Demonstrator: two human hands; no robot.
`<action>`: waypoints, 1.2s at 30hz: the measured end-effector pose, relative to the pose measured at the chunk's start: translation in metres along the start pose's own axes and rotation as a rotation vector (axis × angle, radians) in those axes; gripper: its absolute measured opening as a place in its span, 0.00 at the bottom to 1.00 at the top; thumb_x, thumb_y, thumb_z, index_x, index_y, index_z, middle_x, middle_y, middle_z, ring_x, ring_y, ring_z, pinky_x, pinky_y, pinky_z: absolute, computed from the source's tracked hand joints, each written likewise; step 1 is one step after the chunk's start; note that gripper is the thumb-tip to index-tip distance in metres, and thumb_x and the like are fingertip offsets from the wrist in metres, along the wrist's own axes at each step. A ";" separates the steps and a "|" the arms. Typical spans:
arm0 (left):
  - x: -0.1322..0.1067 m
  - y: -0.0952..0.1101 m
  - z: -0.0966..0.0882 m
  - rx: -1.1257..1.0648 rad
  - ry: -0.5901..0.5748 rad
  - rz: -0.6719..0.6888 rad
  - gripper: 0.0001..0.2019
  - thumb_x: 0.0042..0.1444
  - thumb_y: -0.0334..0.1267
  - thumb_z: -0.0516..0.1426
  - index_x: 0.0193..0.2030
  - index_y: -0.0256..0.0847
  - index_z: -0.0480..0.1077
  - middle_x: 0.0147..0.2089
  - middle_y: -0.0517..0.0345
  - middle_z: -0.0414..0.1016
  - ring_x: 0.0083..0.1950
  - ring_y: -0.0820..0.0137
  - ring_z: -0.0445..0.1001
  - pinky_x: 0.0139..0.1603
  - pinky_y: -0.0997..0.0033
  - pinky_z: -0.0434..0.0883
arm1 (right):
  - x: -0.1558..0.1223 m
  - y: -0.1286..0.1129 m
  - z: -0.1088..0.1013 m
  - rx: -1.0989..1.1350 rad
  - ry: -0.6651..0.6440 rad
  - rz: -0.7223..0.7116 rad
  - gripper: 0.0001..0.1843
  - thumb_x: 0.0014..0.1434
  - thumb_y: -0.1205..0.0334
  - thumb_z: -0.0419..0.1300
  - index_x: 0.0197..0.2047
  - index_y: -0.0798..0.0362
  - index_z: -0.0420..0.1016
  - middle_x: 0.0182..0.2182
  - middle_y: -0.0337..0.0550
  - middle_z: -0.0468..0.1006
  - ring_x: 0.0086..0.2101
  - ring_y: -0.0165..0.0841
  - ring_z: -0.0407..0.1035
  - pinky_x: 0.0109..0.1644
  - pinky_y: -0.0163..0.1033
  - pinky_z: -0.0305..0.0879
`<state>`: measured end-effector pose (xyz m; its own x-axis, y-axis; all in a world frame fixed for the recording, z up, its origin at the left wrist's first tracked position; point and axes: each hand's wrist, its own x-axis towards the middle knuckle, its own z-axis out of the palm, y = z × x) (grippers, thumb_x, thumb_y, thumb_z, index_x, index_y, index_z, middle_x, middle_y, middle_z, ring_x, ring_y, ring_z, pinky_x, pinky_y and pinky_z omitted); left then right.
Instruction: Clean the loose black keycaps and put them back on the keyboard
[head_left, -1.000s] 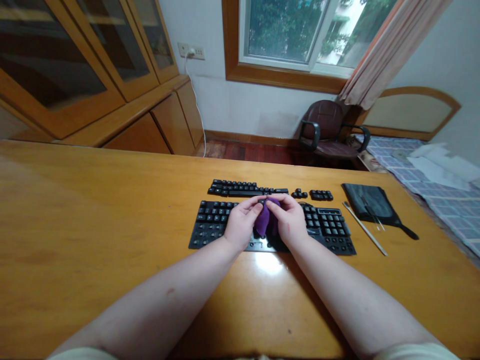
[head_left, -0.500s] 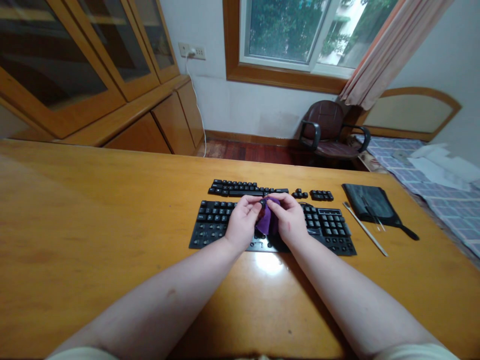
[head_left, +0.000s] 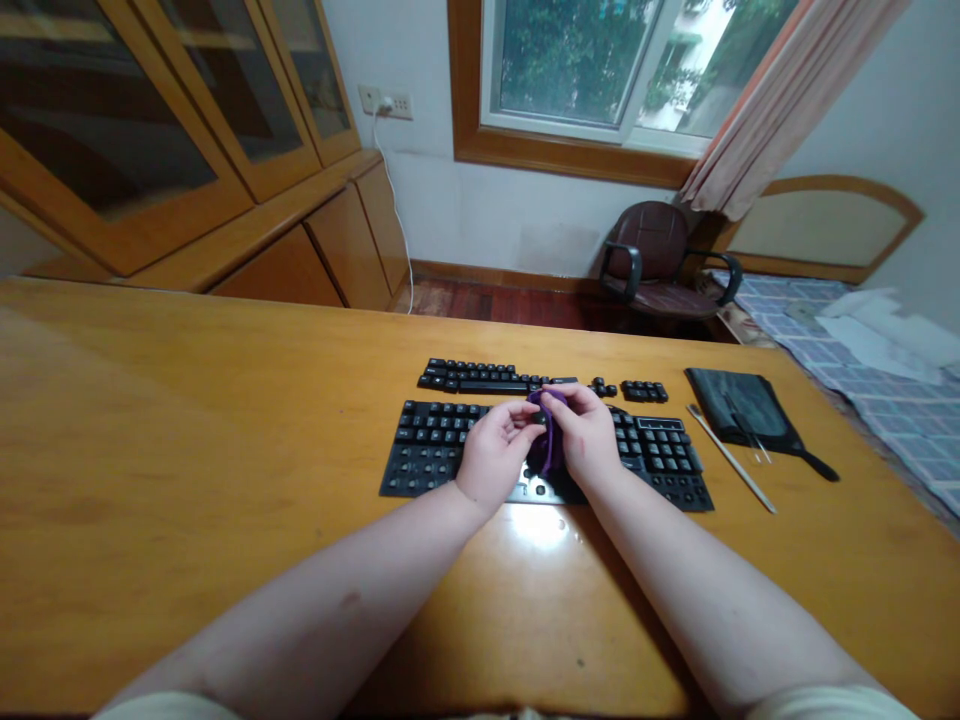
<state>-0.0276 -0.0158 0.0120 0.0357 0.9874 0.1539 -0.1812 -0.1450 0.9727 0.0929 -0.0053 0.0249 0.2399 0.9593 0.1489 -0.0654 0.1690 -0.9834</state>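
Observation:
Both hands meet over the middle of a black keyboard (head_left: 427,450) lying on the wooden table (head_left: 187,430). My right hand (head_left: 589,435) is closed on a small purple cloth (head_left: 550,440). My left hand (head_left: 495,455) pinches something small and dark against the cloth; it looks like a keycap, but I cannot be sure. Rows of loose black keycaps (head_left: 480,377) lie on the table just behind the keyboard.
A flat black pouch (head_left: 739,405) and a thin stick-like tool (head_left: 731,457) lie to the right of the keyboard. Beyond the table are a brown office chair (head_left: 656,260), wooden cabinets (head_left: 187,130), a window and a bed at far right.
Both hands have shifted slightly right and away from me. The purple cloth is now bunched more under my right hand and shows less.

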 end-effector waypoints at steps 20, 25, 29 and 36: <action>0.003 -0.003 -0.009 -0.012 0.002 0.026 0.16 0.60 0.44 0.51 0.50 0.41 0.71 0.45 0.51 0.75 0.40 0.68 0.75 0.44 0.67 0.73 | -0.001 -0.010 -0.006 -0.244 -0.157 -0.309 0.07 0.54 0.61 0.61 0.38 0.47 0.76 0.39 0.42 0.75 0.42 0.36 0.69 0.50 0.44 0.63; 0.000 0.002 -0.011 0.154 -0.019 0.201 0.14 0.61 0.40 0.50 0.51 0.42 0.68 0.52 0.52 0.73 0.52 0.65 0.71 0.55 0.64 0.68 | -0.002 -0.018 -0.006 -0.459 -0.349 -0.519 0.10 0.52 0.61 0.63 0.41 0.46 0.77 0.37 0.42 0.76 0.40 0.35 0.70 0.48 0.44 0.66; -0.002 0.001 -0.013 0.256 -0.018 0.234 0.16 0.63 0.39 0.48 0.56 0.43 0.64 0.50 0.52 0.73 0.50 0.67 0.72 0.54 0.64 0.68 | 0.005 -0.022 -0.013 -0.541 -0.353 -0.549 0.09 0.52 0.60 0.64 0.39 0.48 0.78 0.36 0.43 0.78 0.38 0.33 0.72 0.45 0.41 0.68; 0.002 -0.006 -0.015 0.267 0.184 0.276 0.15 0.62 0.40 0.48 0.54 0.41 0.64 0.49 0.49 0.72 0.50 0.66 0.72 0.53 0.60 0.68 | 0.012 -0.033 -0.020 -0.975 -0.629 -0.345 0.11 0.51 0.59 0.65 0.40 0.50 0.79 0.36 0.42 0.81 0.37 0.35 0.75 0.44 0.38 0.68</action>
<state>-0.0413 -0.0120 0.0039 -0.1594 0.9003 0.4050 0.1022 -0.3930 0.9138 0.1171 -0.0034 0.0576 -0.4295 0.8856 0.1767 0.7320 0.4560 -0.5062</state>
